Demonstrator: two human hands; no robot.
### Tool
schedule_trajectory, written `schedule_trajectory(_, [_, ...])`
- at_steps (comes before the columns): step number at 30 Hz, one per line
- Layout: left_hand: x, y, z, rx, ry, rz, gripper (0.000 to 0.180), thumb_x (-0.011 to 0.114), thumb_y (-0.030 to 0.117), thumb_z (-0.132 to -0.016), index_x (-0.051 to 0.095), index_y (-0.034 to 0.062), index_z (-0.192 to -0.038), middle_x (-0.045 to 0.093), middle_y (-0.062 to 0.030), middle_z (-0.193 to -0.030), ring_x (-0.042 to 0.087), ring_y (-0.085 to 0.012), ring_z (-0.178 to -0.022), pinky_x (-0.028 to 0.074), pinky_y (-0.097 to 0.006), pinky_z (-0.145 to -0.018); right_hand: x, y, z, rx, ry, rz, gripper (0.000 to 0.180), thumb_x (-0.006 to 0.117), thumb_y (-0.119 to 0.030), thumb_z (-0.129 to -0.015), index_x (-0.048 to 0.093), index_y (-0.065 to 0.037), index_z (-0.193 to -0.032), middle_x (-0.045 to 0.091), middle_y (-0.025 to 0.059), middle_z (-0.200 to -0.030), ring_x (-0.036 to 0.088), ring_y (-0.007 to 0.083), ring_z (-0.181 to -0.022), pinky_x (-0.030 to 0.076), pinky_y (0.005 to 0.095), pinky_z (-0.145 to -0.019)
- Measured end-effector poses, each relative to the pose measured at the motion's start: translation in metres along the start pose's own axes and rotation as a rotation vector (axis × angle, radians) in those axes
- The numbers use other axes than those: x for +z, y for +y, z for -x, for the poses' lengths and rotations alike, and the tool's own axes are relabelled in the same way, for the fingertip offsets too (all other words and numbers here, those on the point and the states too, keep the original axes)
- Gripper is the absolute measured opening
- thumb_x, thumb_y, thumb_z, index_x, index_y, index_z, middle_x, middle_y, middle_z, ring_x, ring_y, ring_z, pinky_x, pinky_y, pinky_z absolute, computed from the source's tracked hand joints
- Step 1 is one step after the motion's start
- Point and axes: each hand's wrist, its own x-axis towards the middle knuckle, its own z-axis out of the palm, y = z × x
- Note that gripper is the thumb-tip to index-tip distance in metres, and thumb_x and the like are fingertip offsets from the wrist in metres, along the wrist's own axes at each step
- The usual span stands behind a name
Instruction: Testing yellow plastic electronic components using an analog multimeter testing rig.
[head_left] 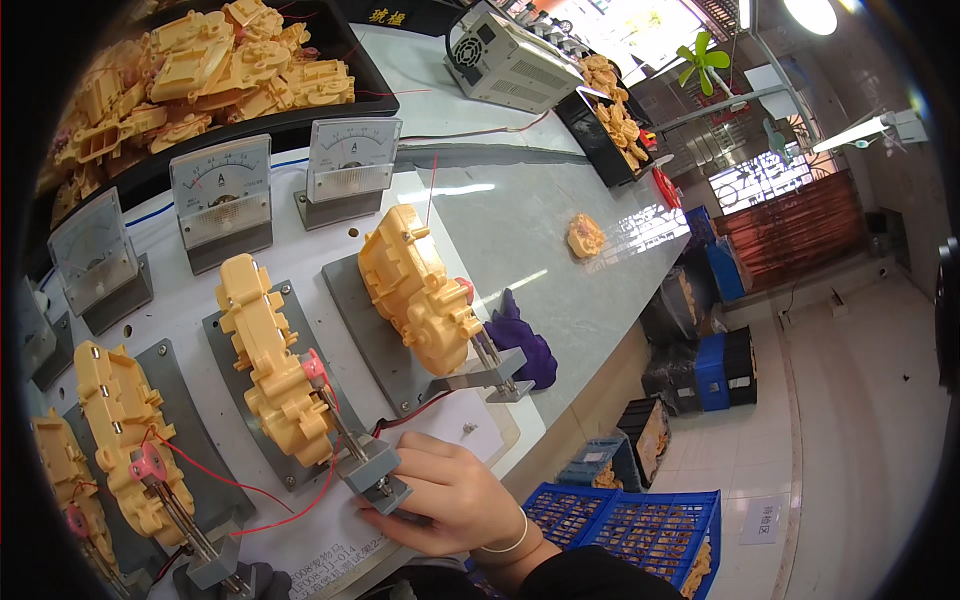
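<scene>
My right hand (445, 500), bare with a thin band at the wrist, is closed around the near end of a grey clamp block (372, 465). Metal rods run from that block to a pink round part on a yellow plastic gearbox housing (268, 350), which lies tilted on a grey fixture plate. Beside a second grey block (215, 560) at the lower left, a dark shape looks like my gloved left hand (265, 580); its fingers are mostly cut off by the edge. Similar housings sit on fixtures to the right (410, 285) and left (125, 440), some with red wires.
Analog meters (220, 190) stand behind the fixtures. A black tray (385, 95) heaped with yellow housings is at the back left. A purple cloth-like item (525, 340) and a loose housing (585, 236) lie rightward on the table. Blue crates (640, 510) stand below its edge.
</scene>
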Motion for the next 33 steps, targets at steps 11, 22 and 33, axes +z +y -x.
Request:
schedule_trajectory(11, [0.001, 0.006, 0.005, -0.168, -0.025, 0.018, 0.011, 0.079, 0.021, -0.08, 0.073, 0.0118, -0.084, 0.065, -0.0126, -0.089, 0.06, -0.0344, -0.087, 0.05, -0.047, -0.08, -0.001, 0.001, 0.0, -0.005, 0.003, 0.004, 0.02, 0.073, -0.003, -0.068, 0.053, -0.002, -0.074, 0.046, 0.0106, -0.074, 0.049, 0.0278, -0.07, 0.043, 0.0361, -0.061])
schedule_trajectory(22, [0.0, 0.007, 0.005, -0.208, -0.026, 0.02, 0.015, 0.078, 0.026, -0.08, 0.075, 0.0127, -0.085, 0.067, -0.0128, -0.091, 0.06, -0.0365, -0.09, 0.044, -0.054, -0.097, 0.002, 0.002, 0.0, -0.028, 0.027, -0.016, 0.018, 0.072, -0.002, -0.068, 0.056, -0.002, -0.077, 0.047, 0.0101, -0.075, 0.049, 0.0273, -0.07, 0.044, 0.0358, -0.061])
schedule_trajectory(33, [0.001, 0.006, 0.007, -0.281, -0.029, 0.025, 0.017, 0.08, 0.031, -0.078, 0.077, 0.0153, -0.084, 0.068, -0.0124, -0.093, 0.061, -0.0346, -0.089, 0.048, -0.048, -0.093, 0.001, 0.001, 0.0, -0.01, 0.014, -0.006, 0.019, 0.074, 0.0, -0.068, 0.059, -0.001, -0.079, 0.054, 0.0105, -0.081, 0.051, 0.0264, -0.067, 0.044, 0.0345, -0.059])
